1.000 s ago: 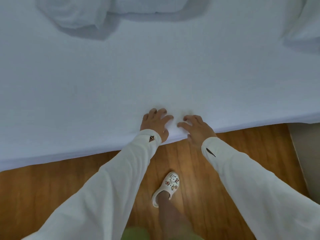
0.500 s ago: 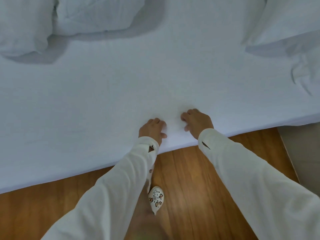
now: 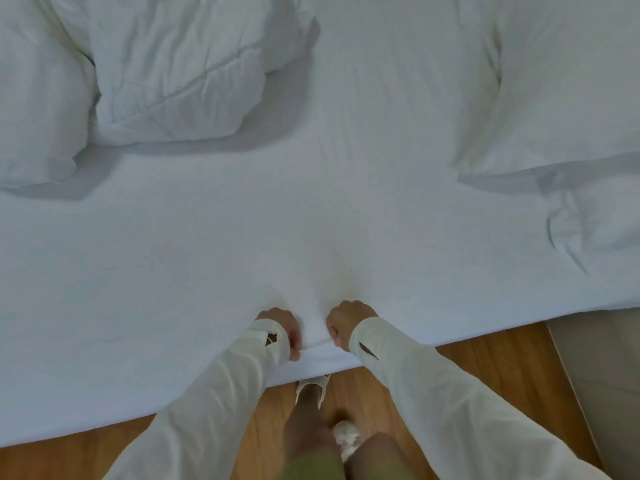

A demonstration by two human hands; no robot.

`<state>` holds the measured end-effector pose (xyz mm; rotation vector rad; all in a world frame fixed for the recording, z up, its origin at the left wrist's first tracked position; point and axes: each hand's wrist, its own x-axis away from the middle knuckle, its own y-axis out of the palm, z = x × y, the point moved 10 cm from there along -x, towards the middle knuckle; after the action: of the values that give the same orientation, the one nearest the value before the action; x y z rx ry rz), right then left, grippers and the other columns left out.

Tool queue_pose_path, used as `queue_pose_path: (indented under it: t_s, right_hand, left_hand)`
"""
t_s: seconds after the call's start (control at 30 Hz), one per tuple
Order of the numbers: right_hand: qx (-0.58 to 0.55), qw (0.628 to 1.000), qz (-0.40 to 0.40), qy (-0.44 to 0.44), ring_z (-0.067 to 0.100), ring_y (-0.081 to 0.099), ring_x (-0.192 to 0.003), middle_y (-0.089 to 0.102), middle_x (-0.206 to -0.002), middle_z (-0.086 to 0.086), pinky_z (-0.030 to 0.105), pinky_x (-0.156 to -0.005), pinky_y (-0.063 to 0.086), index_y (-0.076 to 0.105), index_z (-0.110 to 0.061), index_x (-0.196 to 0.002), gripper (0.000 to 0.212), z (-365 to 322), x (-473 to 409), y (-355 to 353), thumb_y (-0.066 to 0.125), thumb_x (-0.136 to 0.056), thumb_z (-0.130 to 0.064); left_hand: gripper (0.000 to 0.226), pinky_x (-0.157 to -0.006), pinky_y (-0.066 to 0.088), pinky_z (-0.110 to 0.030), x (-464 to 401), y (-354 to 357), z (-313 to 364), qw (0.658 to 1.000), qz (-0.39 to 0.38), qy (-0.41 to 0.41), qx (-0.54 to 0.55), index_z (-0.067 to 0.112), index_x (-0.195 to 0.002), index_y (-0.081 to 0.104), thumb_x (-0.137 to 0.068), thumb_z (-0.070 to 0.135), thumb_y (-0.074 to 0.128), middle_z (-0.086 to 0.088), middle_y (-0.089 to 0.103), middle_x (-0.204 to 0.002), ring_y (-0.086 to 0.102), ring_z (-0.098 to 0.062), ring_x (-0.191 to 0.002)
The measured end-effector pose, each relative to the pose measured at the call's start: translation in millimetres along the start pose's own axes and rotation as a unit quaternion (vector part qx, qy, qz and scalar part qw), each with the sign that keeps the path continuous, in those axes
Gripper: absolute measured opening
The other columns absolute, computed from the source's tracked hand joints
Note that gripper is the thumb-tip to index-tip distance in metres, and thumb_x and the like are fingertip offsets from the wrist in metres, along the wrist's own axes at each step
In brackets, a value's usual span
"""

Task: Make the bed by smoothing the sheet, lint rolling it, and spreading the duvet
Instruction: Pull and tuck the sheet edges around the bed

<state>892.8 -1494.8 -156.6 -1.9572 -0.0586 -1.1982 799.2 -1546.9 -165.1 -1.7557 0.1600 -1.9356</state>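
Left hand (image 3: 282,329) and right hand (image 3: 346,322), fingers curled, grip the sheet (image 3: 207,254) at the bed's near edge, apparently pulling out wrinkles.

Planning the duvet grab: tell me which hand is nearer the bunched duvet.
Left. The left hand grips the sheet edge below the duvet; the right hand sits beside it, farther right.

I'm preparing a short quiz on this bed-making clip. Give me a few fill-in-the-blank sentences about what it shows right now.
1. Both hands, the left hand and right hand, grip the ____ at the near edge of the bed.
2. The crumpled duvet lies at the far ____ of the view.
3. The floor beside the bed is made of ____.
4. Both arms wear long ____ sleeves.

Missing words: sheet; left; wood; white
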Motion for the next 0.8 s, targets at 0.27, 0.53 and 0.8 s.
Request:
queue_pose_path:
  t_s: [0.27, 0.53, 0.8]
  right_hand:
    - [-0.054, 0.985, -0.035, -0.161, 0.017, 0.054, -0.095, 0.060, -0.103, 0.000, 0.028, -0.082, 0.042, 0.066, -0.014, -0.104, 0.016, 24, 5, -11, 0.064, -0.091, -0.024]
    - [-0.003, 0.973, 0.160, -0.164, 0.028, 0.045, -0.118, 0.051, -0.129, 0.006, 0.040, -0.098, 0.041, 0.057, -0.021, -0.128, 0.058, 192, 70, -21, 0.078, -0.075, -0.034]
    - [-0.022, 0.980, 0.181, -0.074, 0.020, 0.030, -0.133, 0.040, -0.142, -0.003, 0.033, -0.108, 0.026, 0.051, -0.031, -0.134, 0.064, 350, 119, -20, 0.075, -0.077, -0.043]
  left_hand:
    - [0.036, -0.079, 0.049, -0.028, -4, -8, 13, 0.999, 0.017, -0.036, -0.024, 0.022, -0.099, 0.066, -0.080, 0.053, 0.065, 0.003, 0.067, -0.100, 0.064, -0.018, -0.094]
    - [0.065, -0.100, 0.027, -0.028, -19, -47, 160, 0.951, 0.291, 0.060, 0.088, 0.026, -0.130, 0.044, -0.076, 0.057, 0.063, 0.008, 0.043, -0.132, 0.036, -0.018, -0.123]
    - [0.091, -0.073, 0.048, -0.033, -51, -73, 301, 0.915, 0.393, 0.051, 0.078, 0.026, -0.105, 0.050, -0.028, 0.062, 0.083, 0.003, 0.063, -0.101, 0.051, -0.020, -0.090]
